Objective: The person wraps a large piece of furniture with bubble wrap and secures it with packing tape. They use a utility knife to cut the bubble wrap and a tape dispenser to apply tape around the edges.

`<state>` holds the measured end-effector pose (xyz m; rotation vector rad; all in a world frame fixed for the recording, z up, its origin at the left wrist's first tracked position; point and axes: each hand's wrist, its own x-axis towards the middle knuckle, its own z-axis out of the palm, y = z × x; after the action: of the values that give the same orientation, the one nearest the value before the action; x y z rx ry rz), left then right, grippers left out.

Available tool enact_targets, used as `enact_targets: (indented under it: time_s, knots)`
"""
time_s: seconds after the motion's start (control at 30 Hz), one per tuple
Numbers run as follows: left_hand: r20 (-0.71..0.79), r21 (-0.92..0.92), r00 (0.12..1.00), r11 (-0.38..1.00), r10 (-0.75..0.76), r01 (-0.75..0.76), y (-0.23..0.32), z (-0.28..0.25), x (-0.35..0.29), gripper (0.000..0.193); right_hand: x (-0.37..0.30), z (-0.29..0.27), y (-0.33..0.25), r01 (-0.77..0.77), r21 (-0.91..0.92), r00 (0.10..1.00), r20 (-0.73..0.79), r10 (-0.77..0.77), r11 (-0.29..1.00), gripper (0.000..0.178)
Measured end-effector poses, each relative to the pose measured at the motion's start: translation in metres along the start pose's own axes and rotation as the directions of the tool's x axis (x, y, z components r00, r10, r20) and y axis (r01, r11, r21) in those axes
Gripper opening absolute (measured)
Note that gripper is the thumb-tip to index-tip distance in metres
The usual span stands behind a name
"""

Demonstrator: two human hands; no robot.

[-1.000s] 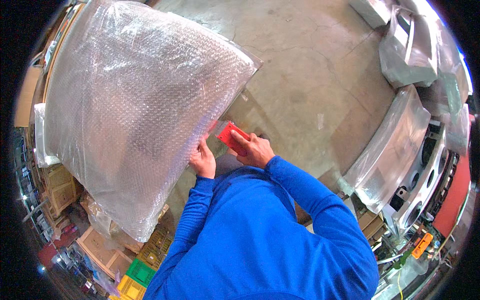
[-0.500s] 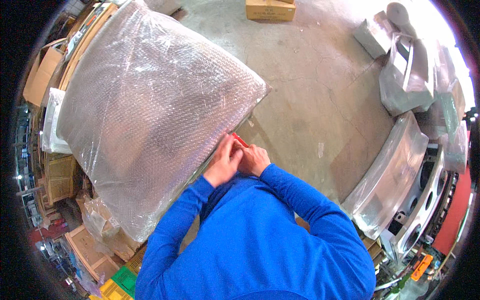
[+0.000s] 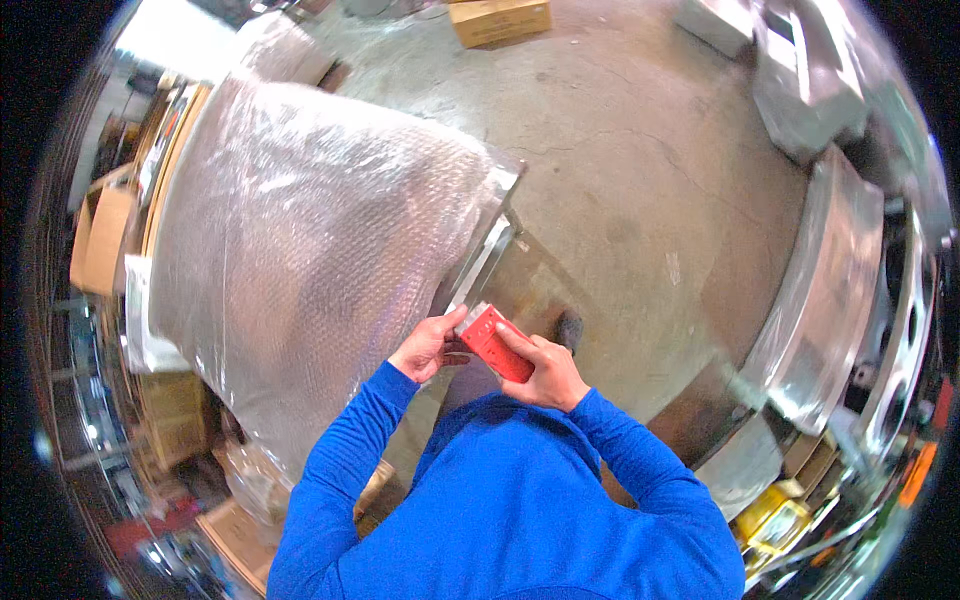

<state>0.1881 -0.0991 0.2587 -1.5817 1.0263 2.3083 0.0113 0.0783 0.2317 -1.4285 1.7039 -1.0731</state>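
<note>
My right hand (image 3: pixel 550 372) is wrapped round a flat red box-shaped thing (image 3: pixel 497 346) with a pale, whitish end (image 3: pixel 472 318). At that pale end, the thumb and fingers of my left hand (image 3: pixel 428 345) come together in a pinch. What exactly they grip there is too small to make out. Both hands are in front of my body, beside the near right edge of a large item wrapped in bubble wrap (image 3: pixel 320 210). Below the wrap's right edge, part of a metal frame (image 3: pixel 482 262) shows.
A cardboard box (image 3: pixel 500 20) lies on the concrete floor (image 3: pixel 640 200) ahead. Plastic-wrapped pieces (image 3: pixel 815 300) line the right side, with a yellow object (image 3: pixel 772 520) nearer me. Wooden crates (image 3: pixel 175 415) and an upright carton (image 3: pixel 103 240) stand at left.
The red thing, mostly hidden by my hands before, now shows in my right hand. My hands have come apart somewhat and moved away from the wrap's edge. The whole view has shifted.
</note>
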Motion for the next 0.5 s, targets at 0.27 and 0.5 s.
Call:
enact_targets:
  time_s: [0.27, 0.5]
  knots:
    - [0.026, 0.357, 0.989, 0.926, -0.142, 0.124, 0.024, 0.002, 0.010, 0.039, -0.050, 0.047, -0.021, -0.138, -0.129, 0.960, -0.262, 0.101, 0.982, 0.090]
    - [0.440, 0.891, 0.837, -0.044, 0.325, -0.452, 0.068, 0.024, 0.032, 0.023, -0.066, 0.133, -0.040, -0.183, 0.251, 0.760, -0.577, 0.298, 0.951, 0.090]
